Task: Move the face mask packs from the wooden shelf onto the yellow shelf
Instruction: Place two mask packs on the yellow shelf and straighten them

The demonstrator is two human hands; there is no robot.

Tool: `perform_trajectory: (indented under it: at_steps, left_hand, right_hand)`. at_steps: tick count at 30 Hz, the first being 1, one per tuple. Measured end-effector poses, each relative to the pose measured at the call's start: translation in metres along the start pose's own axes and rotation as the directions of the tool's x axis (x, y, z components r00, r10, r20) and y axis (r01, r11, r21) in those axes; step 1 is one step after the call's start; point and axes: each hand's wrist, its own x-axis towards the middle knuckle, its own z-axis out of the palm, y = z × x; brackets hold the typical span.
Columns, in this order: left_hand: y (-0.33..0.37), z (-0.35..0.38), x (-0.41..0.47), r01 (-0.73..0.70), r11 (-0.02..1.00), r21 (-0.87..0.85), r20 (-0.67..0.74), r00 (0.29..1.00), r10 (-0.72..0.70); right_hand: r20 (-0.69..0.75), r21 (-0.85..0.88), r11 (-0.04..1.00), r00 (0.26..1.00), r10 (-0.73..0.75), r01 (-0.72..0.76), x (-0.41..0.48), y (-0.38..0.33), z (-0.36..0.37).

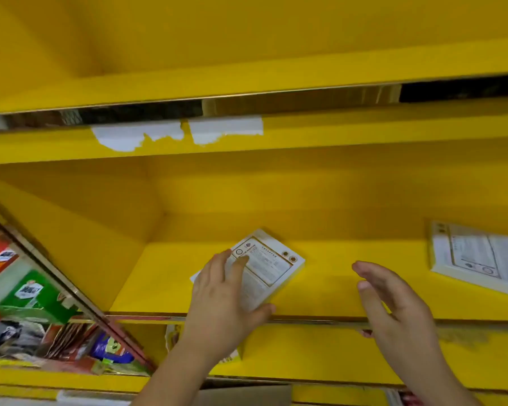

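A white face mask pack (269,266) with gold trim and printed text lies flat on the yellow shelf (335,291), turned at an angle. My left hand (226,300) rests on its near half, fingers on top and thumb at its front edge. My right hand (393,303) hovers to the right of the pack with its fingers apart, holding nothing. A second white pack (478,259) lies flat at the shelf's far right, partly cut off by the frame edge.
A yellow upper shelf (247,83) with torn white label remains (176,133) hangs above. At the lower left, a neighbouring compartment holds colourful snack packets (35,312). The shelf's front lip (305,319) runs under my hands.
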Motion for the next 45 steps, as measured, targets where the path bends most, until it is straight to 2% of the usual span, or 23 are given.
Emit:
perform_trajectory:
  at_steps: [3,6,8,12,14,15,18,21,24,26,30,33,38,41,43,45]
  left_hand:
    - [-0.006,0.022,0.006,-0.067,0.961,0.267,0.222,0.975,0.006]
    - [-0.010,0.041,0.007,-0.096,0.895,0.436,0.268,0.963,-0.027]
    - [-0.010,0.046,0.006,-0.084,0.865,0.495,0.230,0.972,-0.038]
    - [-0.009,0.047,0.003,-0.084,0.865,0.495,0.334,0.937,-0.100]
    - [-0.002,0.042,0.002,-0.073,0.889,0.452,0.313,0.946,-0.082]
    - [0.001,0.042,0.004,-0.061,0.898,0.437,0.255,0.965,-0.059]
    - [0.023,0.030,0.015,-0.030,0.955,0.294,0.189,0.982,-0.027]
    - [0.056,0.027,0.026,-0.090,0.988,0.129,0.140,0.988,0.072]
    - [0.089,0.045,0.039,-0.171,0.980,0.099,0.110,0.981,0.160]
    - [0.113,0.064,0.048,-0.222,0.965,0.143,0.123,0.971,0.205]
    - [0.162,0.097,0.060,-0.305,0.929,0.208,0.151,0.949,0.278]
    - [0.191,0.115,0.064,-0.337,0.918,0.211,0.125,0.940,0.316]
    - [0.217,0.123,0.071,-0.342,0.937,0.068,0.059,0.939,0.339]
    - [0.224,0.115,0.072,-0.359,0.924,-0.128,-0.054,0.933,0.355]
    - [0.226,0.105,0.077,-0.326,0.902,-0.283,-0.144,0.944,0.296]
    - [0.225,0.093,0.086,-0.246,0.854,-0.458,-0.169,0.968,0.188]
  right_hand:
    - [0.043,-0.056,0.998,0.999,-0.013,0.016,0.012,0.012,0.018]
    - [0.061,-0.080,0.997,0.998,-0.012,0.017,0.021,0.028,0.028]
    - [0.071,-0.098,0.995,0.997,-0.014,0.021,0.025,0.037,0.026]
    - [0.098,-0.160,0.986,0.995,-0.022,0.038,0.033,0.051,0.008]
    - [0.091,-0.229,0.971,0.995,-0.050,0.070,0.042,0.058,-0.011]
    - [0.074,-0.271,0.959,0.995,-0.065,0.083,0.047,0.062,-0.023]
    - [0.007,-0.437,0.897,0.997,-0.073,0.069,0.063,0.074,-0.062]
    - [0.004,-0.572,0.816,0.995,-0.104,0.087,0.078,0.087,-0.095]
    - [0.054,-0.671,0.732,0.992,-0.113,0.120,0.089,0.098,-0.118]
    - [0.118,-0.760,0.637,0.991,-0.063,0.131,0.097,0.108,-0.136]
    - [0.168,-0.899,0.430,0.973,0.160,0.085,0.105,0.129,-0.173]
    - [0.159,-0.925,0.376,0.957,0.243,0.058,0.103,0.131,-0.188]
    - [0.223,-0.937,0.322,0.943,0.248,0.137,0.087,0.127,-0.196]
    - [0.310,-0.928,0.267,0.935,0.172,0.259,0.074,0.124,-0.208]
    - [0.400,-0.909,0.169,0.912,0.097,0.381,0.073,0.121,-0.216]
    - [0.496,-0.864,0.109,0.869,0.007,0.492,0.073,0.121,-0.225]
